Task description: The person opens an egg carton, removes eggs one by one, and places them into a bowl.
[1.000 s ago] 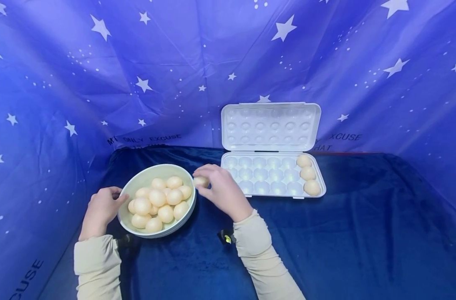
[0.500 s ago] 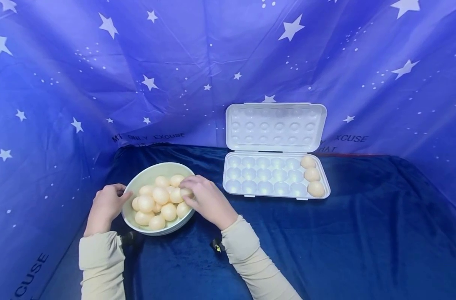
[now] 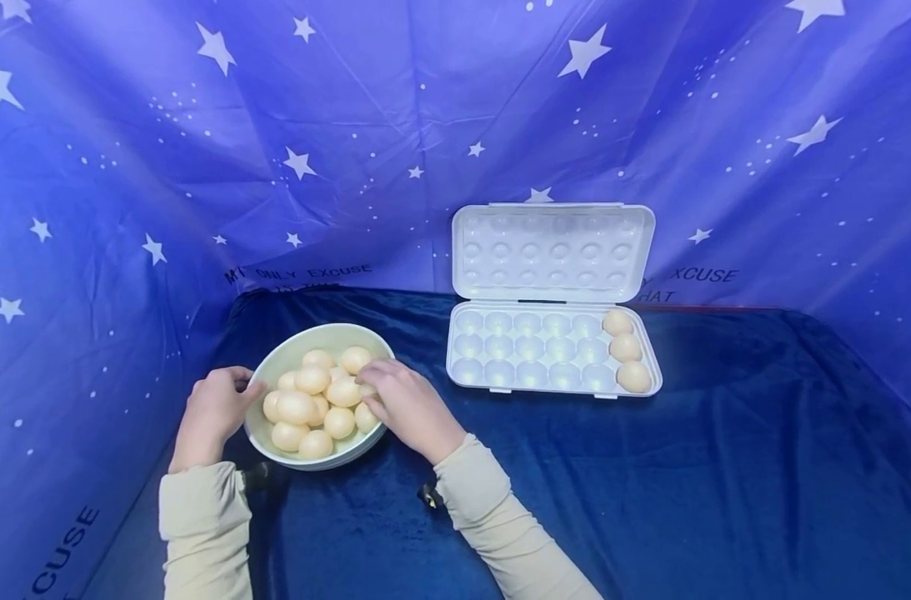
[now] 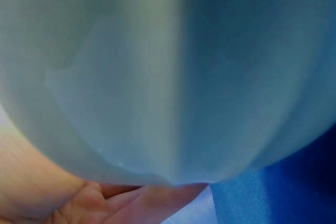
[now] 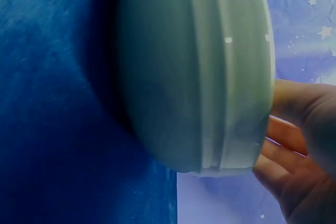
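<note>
A pale green bowl [image 3: 278, 358] full of cream-coloured eggs [image 3: 316, 444] stands on the left of the table. My left hand [image 3: 213, 417] grips its left rim, thumb over the edge and fingers along the outside. My right hand [image 3: 413, 408] reaches over the right rim, fingertips down among the eggs. I cannot tell whether those fingers pinch an egg. To the right lies an open white egg carton [image 3: 553, 396], its lid [image 3: 553, 250] tipped up behind. Three eggs [image 3: 624, 347] fill its rightmost column. In the right wrist view the fingers [image 5: 283, 135] bend beside the bowl's rim.
A dark blue velvety cloth [image 3: 695, 492] covers the table. Behind and at both sides hangs a blue curtain [image 3: 380, 100] printed with white stars, close behind the carton's lid.
My right hand has carried an egg from beside the bowl leftward over its rim and down among the others. Some eggs in the bowl have shifted. My left hand keeps its grip.
</note>
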Demonstrator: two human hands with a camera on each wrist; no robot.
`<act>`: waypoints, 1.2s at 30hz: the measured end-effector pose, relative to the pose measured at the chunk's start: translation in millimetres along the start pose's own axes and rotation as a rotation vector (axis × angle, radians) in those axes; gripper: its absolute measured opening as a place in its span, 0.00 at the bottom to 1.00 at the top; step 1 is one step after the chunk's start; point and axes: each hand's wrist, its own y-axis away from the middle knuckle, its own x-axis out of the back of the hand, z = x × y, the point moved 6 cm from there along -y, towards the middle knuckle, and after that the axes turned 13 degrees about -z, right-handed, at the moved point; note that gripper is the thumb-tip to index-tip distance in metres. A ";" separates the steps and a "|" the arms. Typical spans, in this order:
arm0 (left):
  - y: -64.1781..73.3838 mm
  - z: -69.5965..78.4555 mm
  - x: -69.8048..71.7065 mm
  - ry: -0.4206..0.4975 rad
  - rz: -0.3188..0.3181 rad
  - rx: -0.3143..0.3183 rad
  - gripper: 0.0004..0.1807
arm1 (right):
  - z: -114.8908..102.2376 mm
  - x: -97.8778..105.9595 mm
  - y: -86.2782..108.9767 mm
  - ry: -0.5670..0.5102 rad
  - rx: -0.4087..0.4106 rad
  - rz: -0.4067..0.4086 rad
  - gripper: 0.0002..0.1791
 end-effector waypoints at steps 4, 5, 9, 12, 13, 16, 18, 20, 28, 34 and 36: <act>-0.9 1.2 0.1 -0.003 0.004 -0.001 0.22 | -1.0 -2.7 -1.4 0.053 0.002 -0.019 0.09; -0.9 1.6 0.1 -0.003 0.003 -0.001 0.22 | -1.4 -3.1 -1.6 0.067 0.004 -0.021 0.09; -0.8 2.3 0.0 -0.004 -0.001 -0.004 0.22 | -2.0 -3.4 -1.2 0.105 0.005 -0.021 0.10; -0.7 2.2 -0.7 -0.002 -0.004 -0.004 0.22 | -2.4 -3.2 -0.5 0.119 0.009 -0.025 0.10; -0.4 2.4 -0.7 -0.002 -0.004 -0.003 0.22 | -2.5 -2.9 -0.3 0.116 0.011 -0.028 0.10; -0.1 1.6 -0.7 -0.001 -0.003 0.000 0.23 | -3.2 -1.6 0.2 0.110 0.018 -0.031 0.10; 0.1 1.0 -0.1 -0.001 -0.001 0.001 0.23 | -3.8 0.8 0.9 0.100 0.024 -0.030 0.10; 0.3 0.4 0.3 -0.001 0.001 0.001 0.23 | -4.0 4.4 2.2 0.088 0.028 -0.028 0.11; -0.8 0.2 -0.9 -0.001 -0.006 -0.013 0.23 | 9.8 30.0 14.8 0.019 -0.003 0.002 0.14; 0.7 -1.7 -0.3 -0.003 -0.006 -0.006 0.23 | 26.8 55.9 26.5 0.065 -0.003 0.061 0.13; 1.8 -1.3 -0.4 -0.004 -0.006 -0.011 0.23 | 33.0 63.8 32.5 0.081 -0.006 0.077 0.13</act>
